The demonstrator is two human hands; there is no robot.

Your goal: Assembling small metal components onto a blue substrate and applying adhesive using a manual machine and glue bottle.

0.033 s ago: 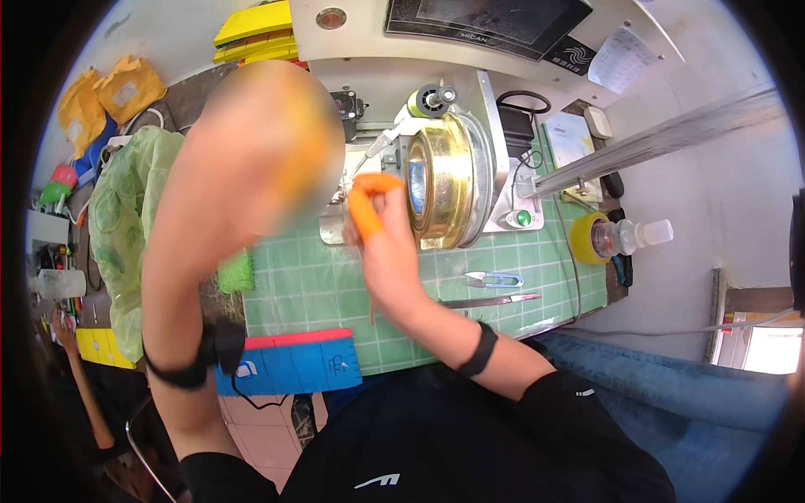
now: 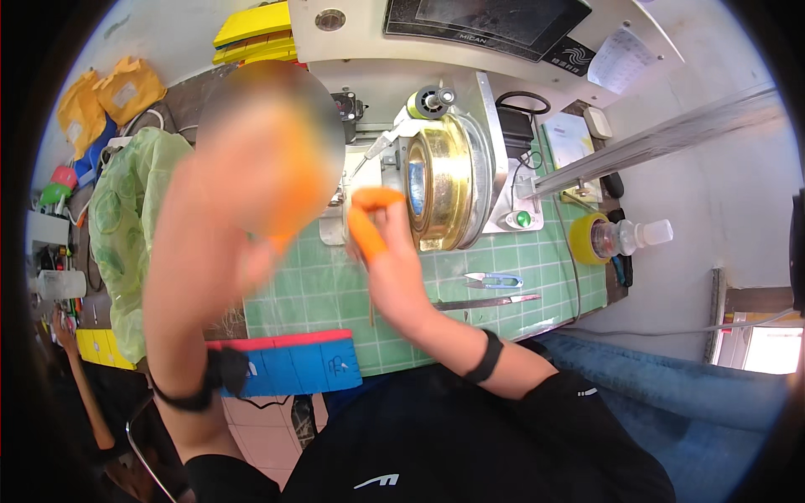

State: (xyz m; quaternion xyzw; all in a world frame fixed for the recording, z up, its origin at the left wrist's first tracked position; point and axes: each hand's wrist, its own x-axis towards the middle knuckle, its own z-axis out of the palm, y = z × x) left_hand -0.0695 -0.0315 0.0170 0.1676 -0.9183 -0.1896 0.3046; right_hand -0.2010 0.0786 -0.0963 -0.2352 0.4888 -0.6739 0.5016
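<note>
My right hand, with orange finger cots on its fingers, is in front of a tape machine with a large gold roll. Thumb and finger are bent together in a pinch beside the machine's metal plate; whatever lies between them is too small or hidden. To the left, my raised left hand is smeared and blurred, with a patch of orange at its fingers. Its grip cannot be read. Between the hands and the roll, a thin pointed nozzle slants down to the plate.
On the green gridded mat lie blue-handled thread snips and metal tweezers. A blue foam board sits at the near edge. Right stand a yellow tape roll and a clear bottle. A slanting metal bar crosses the right side.
My left hand and forearm have shifted, now covering the green pad on the mat. My right hand has dropped slightly. The round light on the machine's top has gone from reddish to grey.
</note>
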